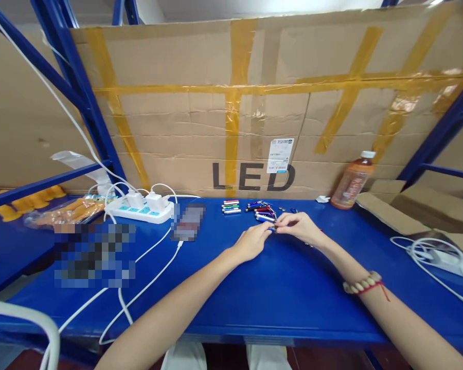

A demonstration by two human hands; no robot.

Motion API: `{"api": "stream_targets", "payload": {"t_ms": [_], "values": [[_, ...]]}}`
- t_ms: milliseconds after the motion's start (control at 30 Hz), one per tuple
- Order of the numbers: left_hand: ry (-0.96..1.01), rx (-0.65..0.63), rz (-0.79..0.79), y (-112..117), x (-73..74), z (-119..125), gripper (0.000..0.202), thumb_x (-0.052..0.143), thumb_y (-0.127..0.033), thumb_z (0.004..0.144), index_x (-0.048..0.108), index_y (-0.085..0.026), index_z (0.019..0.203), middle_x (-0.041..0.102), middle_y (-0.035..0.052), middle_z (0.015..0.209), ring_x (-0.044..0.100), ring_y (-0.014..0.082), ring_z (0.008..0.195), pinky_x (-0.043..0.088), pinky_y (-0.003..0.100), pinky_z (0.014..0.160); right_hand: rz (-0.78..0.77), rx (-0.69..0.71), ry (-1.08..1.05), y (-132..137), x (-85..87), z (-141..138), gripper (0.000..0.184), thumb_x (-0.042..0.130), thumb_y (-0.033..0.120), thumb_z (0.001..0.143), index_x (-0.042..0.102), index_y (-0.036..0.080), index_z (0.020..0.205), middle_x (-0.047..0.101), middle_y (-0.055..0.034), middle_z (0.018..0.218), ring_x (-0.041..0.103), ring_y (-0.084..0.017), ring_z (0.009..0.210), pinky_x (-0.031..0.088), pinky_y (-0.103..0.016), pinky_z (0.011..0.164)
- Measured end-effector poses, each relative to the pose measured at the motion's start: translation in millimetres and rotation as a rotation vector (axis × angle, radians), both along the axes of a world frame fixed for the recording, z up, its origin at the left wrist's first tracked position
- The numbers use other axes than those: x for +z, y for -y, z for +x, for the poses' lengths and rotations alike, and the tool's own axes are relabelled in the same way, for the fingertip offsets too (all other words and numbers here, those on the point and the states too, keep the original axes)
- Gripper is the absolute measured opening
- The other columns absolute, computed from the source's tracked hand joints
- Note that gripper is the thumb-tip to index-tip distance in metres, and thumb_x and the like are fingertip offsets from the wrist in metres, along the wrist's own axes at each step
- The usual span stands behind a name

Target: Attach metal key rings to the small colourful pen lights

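Observation:
My left hand (251, 241) is closed, with a small blue metal tube (270, 229) at its fingertips. My right hand (299, 227) is pinched at the tube's other end, and the fingers hide most of it. Just beyond the fingertips lies a loose pile of slim shiny tubes (265, 210) in blue, red and purple, shaped like keychain flashlights. To its left, several more coloured tubes (231, 207) lie side by side in a short stack. Some tiny dark parts (294, 210) rest on the table behind my right hand.
A white power strip (146, 210) with plugs and a blurred phone (189, 222) on a cable are at left. White cables cross the blue table (224, 303). At right stand a drink bottle (353, 180) and an open carton (428, 210). Large cardboard (185, 128) walls the back.

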State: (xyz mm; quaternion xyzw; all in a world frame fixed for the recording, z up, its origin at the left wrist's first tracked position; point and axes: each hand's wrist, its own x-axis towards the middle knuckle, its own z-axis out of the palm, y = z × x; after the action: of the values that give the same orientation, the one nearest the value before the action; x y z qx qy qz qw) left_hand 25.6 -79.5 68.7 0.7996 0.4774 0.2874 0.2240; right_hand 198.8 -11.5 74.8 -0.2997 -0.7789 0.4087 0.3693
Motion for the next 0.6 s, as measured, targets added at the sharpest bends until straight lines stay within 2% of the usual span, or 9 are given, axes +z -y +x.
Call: {"api": "stream_targets", "payload": {"t_ms": [100,233,400,600], "values": [[-0.103,0.008,-0.007,4.3,1.7,0.2,0.027,0.025,-0.028,0.09,0.042,-0.022,0.11,0.056,0.0042,0.106,0.055,0.0176,0.092,0.043,0.027,0.074,-0.046,0.028,-0.011,2.9,-0.6,-1.3,0.026,0.072,0.037,0.055,0.061,0.013,0.055,0.058,-0.0048,0.068,0.053,-0.013,0.064,0.043,-0.026,0.062],[-0.121,0.015,-0.01,5.6,-0.3,0.5,0.025,0.027,-0.028,0.09,0.036,-0.02,0.112,0.056,0.0065,0.106,0.056,0.0196,0.091,0.043,0.028,0.072,-0.068,0.014,-0.016,8.4,-0.9,-5.2,0.026,0.069,0.036,0.058,0.061,0.012,0.057,0.056,-0.0029,0.064,0.049,-0.01,0.062,0.039,-0.024,0.06],[-0.078,0.052,0.077,5.3,-1.6,1.4,0.021,0.029,-0.024,0.089,0.038,-0.021,0.107,0.054,0.0043,0.11,0.053,0.0186,0.1,0.042,0.027,0.076,-0.163,-0.042,0.009,15.4,3.5,-10.3,0.033,0.067,0.042,0.058,0.059,0.01,0.059,0.052,-0.0013,0.059,0.042,-0.007,0.054,0.035,-0.022,0.053],[-0.059,0.09,0.133,4.4,-1.4,2.0,0.021,0.031,-0.021,0.088,0.043,-0.022,0.107,0.055,0.0018,0.108,0.052,0.0146,0.1,0.041,0.025,0.082,-0.31,-0.14,0.045,22.5,11.0,-14.6,0.038,0.069,0.047,0.051,0.057,0.012,0.058,0.049,0.0007,0.053,0.038,-0.006,0.048,0.031,-0.021,0.046]]}}
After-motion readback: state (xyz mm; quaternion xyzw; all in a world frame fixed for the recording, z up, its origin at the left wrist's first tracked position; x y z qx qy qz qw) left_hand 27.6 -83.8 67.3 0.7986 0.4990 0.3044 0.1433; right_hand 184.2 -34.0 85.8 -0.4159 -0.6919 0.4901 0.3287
